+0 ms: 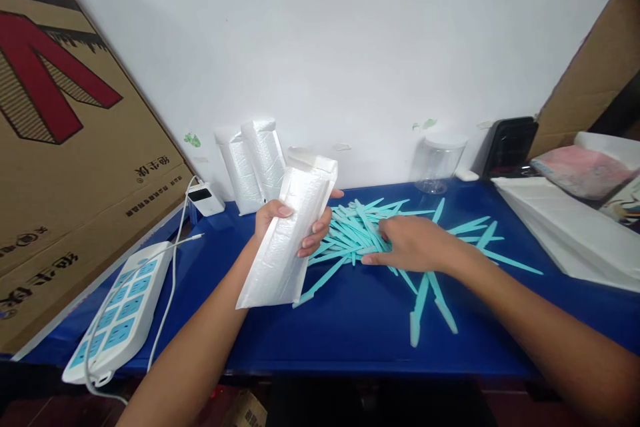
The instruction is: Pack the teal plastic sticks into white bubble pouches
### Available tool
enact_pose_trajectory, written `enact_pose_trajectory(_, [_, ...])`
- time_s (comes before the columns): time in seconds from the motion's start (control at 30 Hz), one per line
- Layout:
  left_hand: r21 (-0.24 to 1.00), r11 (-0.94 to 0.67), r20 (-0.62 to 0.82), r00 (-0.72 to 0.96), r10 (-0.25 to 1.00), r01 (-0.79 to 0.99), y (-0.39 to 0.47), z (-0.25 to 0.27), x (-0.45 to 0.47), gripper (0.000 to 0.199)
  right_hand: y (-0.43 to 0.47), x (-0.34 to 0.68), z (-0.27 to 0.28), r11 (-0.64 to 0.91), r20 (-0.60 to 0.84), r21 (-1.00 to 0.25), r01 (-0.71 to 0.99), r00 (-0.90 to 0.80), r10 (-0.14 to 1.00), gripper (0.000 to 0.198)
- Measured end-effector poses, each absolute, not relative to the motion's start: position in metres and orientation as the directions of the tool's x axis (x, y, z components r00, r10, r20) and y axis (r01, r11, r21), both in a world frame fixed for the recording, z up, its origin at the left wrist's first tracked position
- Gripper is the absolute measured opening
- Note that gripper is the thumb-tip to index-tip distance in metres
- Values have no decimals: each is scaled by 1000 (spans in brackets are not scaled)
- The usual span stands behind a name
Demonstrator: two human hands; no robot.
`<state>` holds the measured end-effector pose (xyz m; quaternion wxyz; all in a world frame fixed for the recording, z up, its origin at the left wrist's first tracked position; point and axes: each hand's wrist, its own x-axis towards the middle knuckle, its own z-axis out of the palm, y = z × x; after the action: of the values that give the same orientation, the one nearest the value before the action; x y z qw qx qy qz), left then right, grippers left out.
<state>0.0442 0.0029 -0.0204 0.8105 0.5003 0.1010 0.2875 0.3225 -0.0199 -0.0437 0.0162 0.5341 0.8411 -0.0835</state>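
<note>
My left hand is closed around a white bubble mailer, holding it tilted above the table, its flap end up. Thumb in front, fingers wrapped round the far edge. Whether anything is inside the mailer cannot be seen. My right hand reaches into a loose pile of slim teal eyebrow razors. Its thumb stands apart from the other fingers, whose tips touch the pile and are partly hidden. Several razors lie scattered on the near and right sides of that hand.
Two filled-looking bubble mailers lean on the wall. At left are a power strip, a white charger and a large carton. A clear jar, a black tray and stacked white mailers sit right on the blue table.
</note>
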Motion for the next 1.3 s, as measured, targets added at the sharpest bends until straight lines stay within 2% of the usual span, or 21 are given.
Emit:
enact_pose_trajectory(0.1, [874, 349, 88, 817, 570, -337, 3, -22, 44, 84, -21, 317, -48, 449, -165, -122, 885, -464, 870, 52])
enact_pose_trajectory(0.23, [875, 356, 78, 821, 565, -328, 5, -24, 43, 86, -18, 318, -53, 470, -180, -148, 870, -491, 853, 46])
enact_pose_trajectory(0.4, [879, 347, 73, 811, 581, -328, 6, -24, 43, 86, -15, 321, -59, 526, -101, -171, 833, -546, 832, 41])
enact_pose_trajectory(0.53, [880, 347, 60, 802, 594, -323, 7, -25, 42, 86, -10, 325, -58, 508, -8, -191, 840, -519, 855, 38])
enact_pose_trajectory(0.73, [877, 346, 80, 811, 579, -333, 8, -26, 41, 82, 4, 337, -53, 399, 52, -311, 863, -403, 914, 38])
enact_pose_trajectory(0.93, [884, 354, 52, 815, 576, -307, 10, -26, 39, 89, 13, 347, -43, 434, 267, -475, 765, -345, 900, 45])
enact_pose_trajectory(1.1, [865, 425, -5, 842, 540, -267, 13, -33, 43, 89, 14, 360, -26, 470, 372, -609, 638, -294, 881, 51])
enact_pose_trajectory(1.2, [852, 462, -18, 868, 496, -247, 16, -38, 46, 85, 10, 366, -17, 499, 356, -663, 557, -352, 866, 53])
enact_pose_trajectory(1.3, [839, 494, -28, 890, 456, -226, 17, -42, 47, 82, 7, 370, -13, 486, 250, -712, 507, -463, 850, 56])
